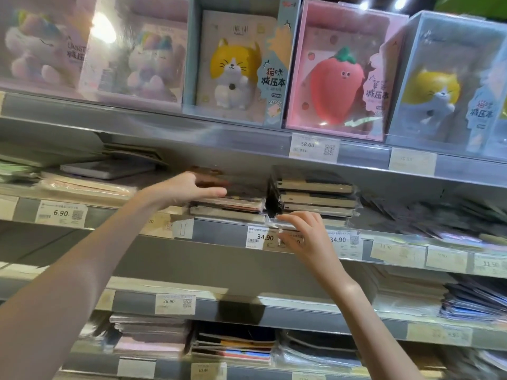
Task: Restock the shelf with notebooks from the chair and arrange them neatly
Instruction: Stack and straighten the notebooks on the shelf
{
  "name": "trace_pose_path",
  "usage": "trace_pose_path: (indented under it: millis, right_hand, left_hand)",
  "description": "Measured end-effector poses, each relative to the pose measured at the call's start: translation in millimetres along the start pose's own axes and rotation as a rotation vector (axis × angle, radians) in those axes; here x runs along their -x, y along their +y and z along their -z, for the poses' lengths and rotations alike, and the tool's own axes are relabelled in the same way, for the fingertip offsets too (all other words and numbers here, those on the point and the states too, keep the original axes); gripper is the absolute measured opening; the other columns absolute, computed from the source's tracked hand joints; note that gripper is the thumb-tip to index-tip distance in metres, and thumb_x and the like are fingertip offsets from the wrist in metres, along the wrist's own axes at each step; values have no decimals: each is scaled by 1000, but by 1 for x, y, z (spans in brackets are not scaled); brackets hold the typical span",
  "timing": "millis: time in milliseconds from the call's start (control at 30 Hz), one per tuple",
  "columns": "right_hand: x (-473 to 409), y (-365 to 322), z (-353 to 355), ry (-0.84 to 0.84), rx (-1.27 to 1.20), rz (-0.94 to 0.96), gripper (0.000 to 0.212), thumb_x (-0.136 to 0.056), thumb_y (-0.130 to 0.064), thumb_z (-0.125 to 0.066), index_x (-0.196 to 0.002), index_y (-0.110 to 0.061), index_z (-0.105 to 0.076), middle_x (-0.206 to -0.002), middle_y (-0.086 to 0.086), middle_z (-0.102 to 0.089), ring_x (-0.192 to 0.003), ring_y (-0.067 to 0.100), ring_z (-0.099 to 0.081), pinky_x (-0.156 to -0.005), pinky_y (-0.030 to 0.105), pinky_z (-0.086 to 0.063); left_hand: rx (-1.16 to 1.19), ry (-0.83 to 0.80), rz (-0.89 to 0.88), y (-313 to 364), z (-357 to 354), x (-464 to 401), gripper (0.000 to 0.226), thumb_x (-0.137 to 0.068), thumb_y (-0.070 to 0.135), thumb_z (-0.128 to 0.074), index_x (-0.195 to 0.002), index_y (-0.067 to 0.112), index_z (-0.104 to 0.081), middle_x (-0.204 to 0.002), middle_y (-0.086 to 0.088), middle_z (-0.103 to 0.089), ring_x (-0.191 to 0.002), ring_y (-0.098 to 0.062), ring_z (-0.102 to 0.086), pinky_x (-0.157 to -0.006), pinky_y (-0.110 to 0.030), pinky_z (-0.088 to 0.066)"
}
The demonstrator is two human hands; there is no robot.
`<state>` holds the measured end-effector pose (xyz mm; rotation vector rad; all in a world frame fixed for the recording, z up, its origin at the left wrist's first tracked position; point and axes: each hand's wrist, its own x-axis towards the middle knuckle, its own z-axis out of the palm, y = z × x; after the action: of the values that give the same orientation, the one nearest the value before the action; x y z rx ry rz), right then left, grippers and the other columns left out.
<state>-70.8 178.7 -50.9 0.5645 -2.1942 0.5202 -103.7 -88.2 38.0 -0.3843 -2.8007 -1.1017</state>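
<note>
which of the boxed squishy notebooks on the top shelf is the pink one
The strawberry box, second from the right on the top shelf. Its case is pink with a red strawberry; its neighbours are blue cat boxes.

I see grey metal shelving (192, 259) filling the view, price tags (314, 148) clipped along its rails. Boxed squishy toys (337, 69) line the top tier at 12 o'clock, with lamp glare (103, 24) at 11.
</note>
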Motion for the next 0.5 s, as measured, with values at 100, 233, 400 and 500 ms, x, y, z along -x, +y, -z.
trace_pose_path:
  millis: [100,233,400,500]
  right_hand:
    - [-2,1,-6,57,36,25,30,-84,-32,-63,-111,-18,-64,-104,-3,-60,-99,8,-41,-84,22,-34]
    - [-2,2,-15,106,89,47,32,-82,-37,-58,-109,-20,-64,-103,-3,-61,-98,15,-47,-84,25,-34]
    - [-6,6,-16,146,112,70,38,-82,-44,-54,-110,-20,-64,-105,-2,-61,-98,13,-44,-83,27,-37]
    - [-9,8,-8,220,127,68,37,-79,-38,-63,-111,-18,-64,-109,2,-60,-101,15,-41,-83,33,-41]
  left_hand:
    - [-24,48,123,-6,9,5,88,-59,65,-67,-126,11,-52,-124,-10,-55,-103,-22,-51,-89,-34,-42]
    - [-122,40,213,-6,10,10,53,-73,60,-61,-90,10,-59,-93,-11,-58,-74,-16,-49,-69,-30,-38]
    - [-40,47,213,-9,10,9,48,-67,55,-70,-91,15,-59,-89,-4,-55,-73,-10,-47,-69,-28,-38]
    - [-59,58,224,-11,7,2,73,-60,59,-72,-105,3,-61,-100,-11,-61,-80,-17,-53,-71,-31,-42]
